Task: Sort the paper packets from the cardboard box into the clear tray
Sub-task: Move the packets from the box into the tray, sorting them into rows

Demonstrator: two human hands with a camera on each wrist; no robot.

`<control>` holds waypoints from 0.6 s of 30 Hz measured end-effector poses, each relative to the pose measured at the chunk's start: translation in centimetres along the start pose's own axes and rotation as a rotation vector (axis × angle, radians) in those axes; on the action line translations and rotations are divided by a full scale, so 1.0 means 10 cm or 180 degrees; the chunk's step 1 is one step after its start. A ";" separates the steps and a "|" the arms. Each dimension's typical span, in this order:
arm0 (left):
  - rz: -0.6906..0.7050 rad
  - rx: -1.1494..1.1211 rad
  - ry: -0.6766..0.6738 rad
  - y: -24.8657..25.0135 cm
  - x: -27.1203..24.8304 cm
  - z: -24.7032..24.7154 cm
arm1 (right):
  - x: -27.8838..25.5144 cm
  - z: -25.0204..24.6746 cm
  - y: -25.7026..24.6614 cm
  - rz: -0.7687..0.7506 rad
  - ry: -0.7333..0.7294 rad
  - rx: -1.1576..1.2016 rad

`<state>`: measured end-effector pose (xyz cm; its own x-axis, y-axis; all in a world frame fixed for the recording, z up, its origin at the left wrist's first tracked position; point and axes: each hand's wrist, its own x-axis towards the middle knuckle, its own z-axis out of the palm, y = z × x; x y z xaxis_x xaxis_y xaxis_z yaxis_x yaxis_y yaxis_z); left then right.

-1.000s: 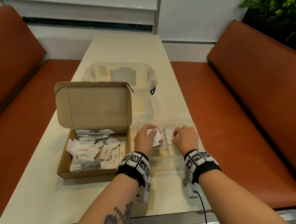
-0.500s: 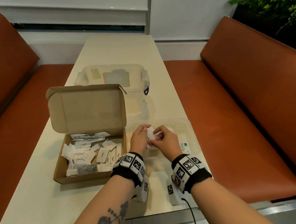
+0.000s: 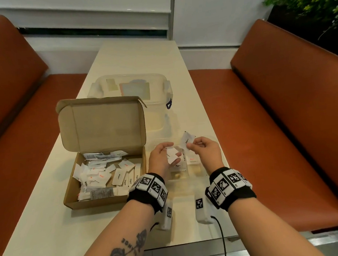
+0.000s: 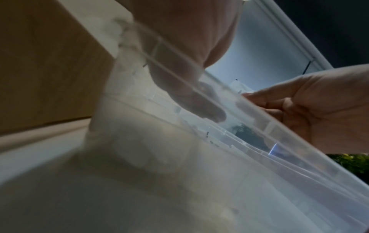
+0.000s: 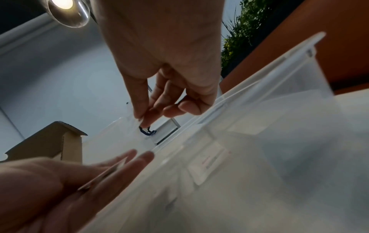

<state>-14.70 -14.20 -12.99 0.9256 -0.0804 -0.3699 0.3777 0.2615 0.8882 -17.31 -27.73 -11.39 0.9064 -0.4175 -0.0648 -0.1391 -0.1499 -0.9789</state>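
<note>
the pale surface (image 3: pixel 106 76) runs away from me between two orange benches (image 3: pixel 292 109), and at its far part stands a clear lidded tub (image 3: pixel 130 86) with a dark clasp. nearer, on my left, the cardboard box (image 3: pixel 93 200) lies open with its lid (image 3: pixel 103 125) upright behind it, and a jumble of paper packets (image 3: pixel 100 176) fills its floor, some marked pepper, sugar or salt. just beside the box on its right sits the clear tray (image 3: pixel 214 143), divided into compartments, with a few packets already lying in the middle ones; i cannot tell exactly which compartment each is in.

both my hands hover over the tray, apart from each other. my left hand (image 3: pixel 162 159) is above the tray's left part, its fingers fairly straight, with a small stack of white packets (image 3: pixel 172 157) held between thumb and fingers; the right wrist view shows the stack edge-on between them. my right hand (image 3: pixel 202 151) is above the tray's middle, thumb and forefinger closed in a pinch on the lower corner of a single pepper packet (image 3: pixel 187 139), which sticks up and away from the fingertips, over the tray's far edge. the other fingers of that hand curl loosely beneath.
</note>
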 end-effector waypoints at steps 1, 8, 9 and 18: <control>-0.0094 0.0021 -0.0072 0.02 -0.01 0.03 | 0.00 0.02 0.00 0.0035 -0.0001 0.0029; 0.0216 0.0614 -0.0317 0.04 -0.04 0.05 | -0.01 0.11 -0.03 0.0227 -0.0112 0.0230; 0.0412 0.1069 -0.0259 0.03 -0.03 0.02 | -0.01 0.11 -0.02 0.0227 -0.0174 0.0154; 0.0684 0.2250 -0.0204 0.01 0.08 -0.15 | 0.12 0.06 -0.19 -0.0292 -0.0648 -0.1297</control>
<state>-14.00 -12.76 -13.63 0.9724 -0.1589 -0.1706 0.0941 -0.4021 0.9107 -15.73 -27.41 -9.70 0.9765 -0.2076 -0.0581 -0.1631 -0.5351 -0.8289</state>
